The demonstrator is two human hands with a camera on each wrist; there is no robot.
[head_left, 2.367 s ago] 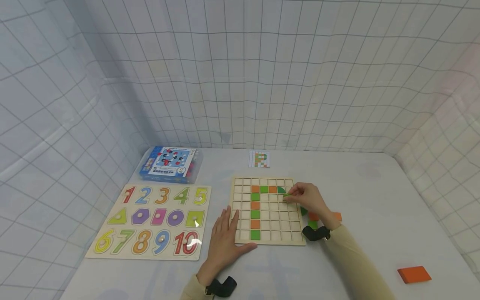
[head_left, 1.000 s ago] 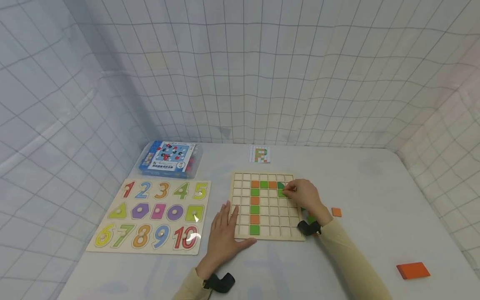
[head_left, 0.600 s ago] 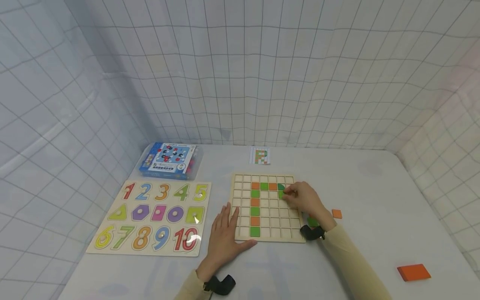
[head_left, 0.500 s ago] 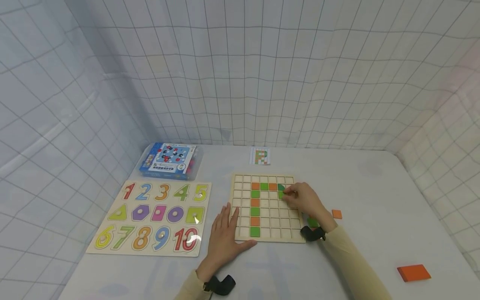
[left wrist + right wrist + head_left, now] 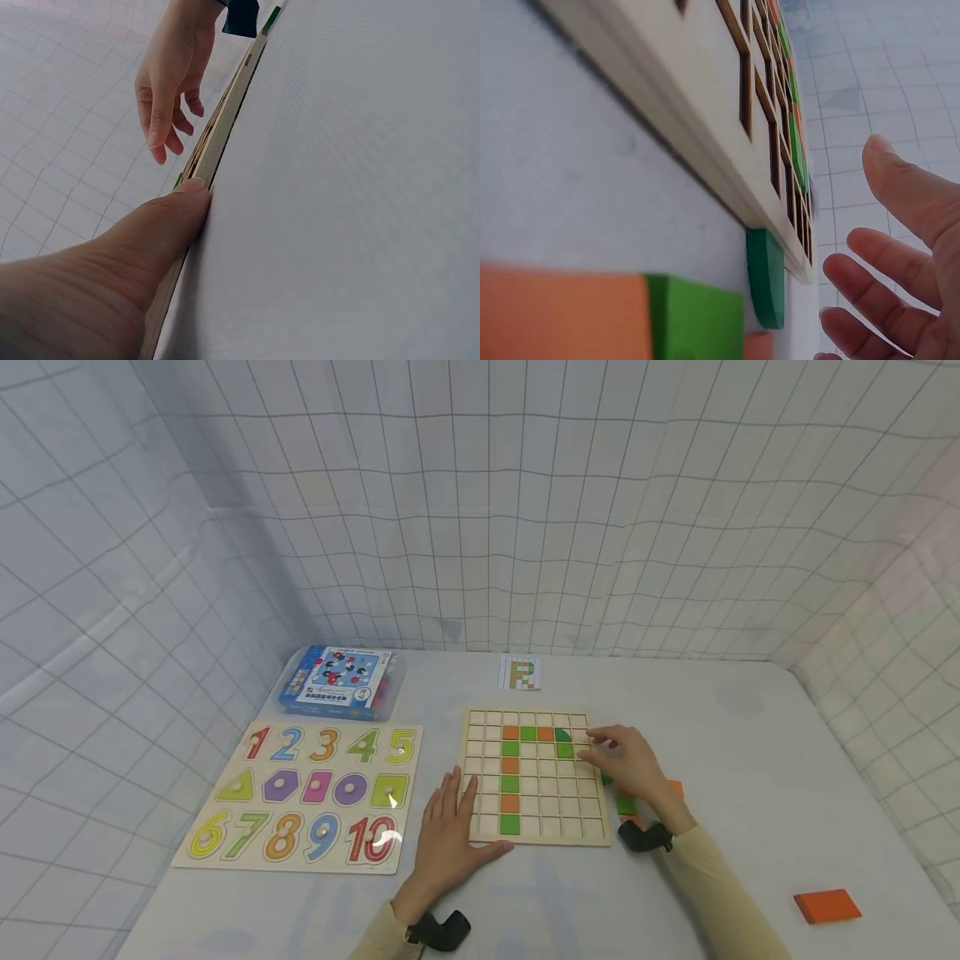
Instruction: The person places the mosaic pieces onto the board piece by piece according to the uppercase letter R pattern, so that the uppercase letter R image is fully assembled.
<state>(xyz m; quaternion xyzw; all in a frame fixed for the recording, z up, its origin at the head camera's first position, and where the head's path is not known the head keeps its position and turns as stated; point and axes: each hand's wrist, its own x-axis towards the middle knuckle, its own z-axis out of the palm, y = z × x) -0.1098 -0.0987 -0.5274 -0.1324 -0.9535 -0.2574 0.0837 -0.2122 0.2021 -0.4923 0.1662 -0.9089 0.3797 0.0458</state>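
A wooden grid board (image 5: 544, 789) lies in the middle of the table in the head view. Orange and light green square tiles run down one column and along an upper row. That row ends in a dark green rounded tile (image 5: 562, 735), with a light green tile (image 5: 564, 750) in the cell below it. My left hand (image 5: 447, 839) rests spread on the board's lower left corner, its thumb along the front edge. Just off the board's right side hovers my right hand (image 5: 626, 764), fingers apart and holding nothing; the right wrist view shows a gap between thumb and fingers.
Loose tiles (image 5: 626, 806) lie right of the board, partly under the right wrist. An orange block (image 5: 827, 906) sits at far right. A number puzzle board (image 5: 300, 797) and a blue boxed set (image 5: 341, 683) are at left; a pattern card (image 5: 519, 672) lies behind the grid.
The light green tile was in my right hand's fingers and now lies in its cell below the rounded tile. That hand has let go and drawn back right. My left hand stays put.
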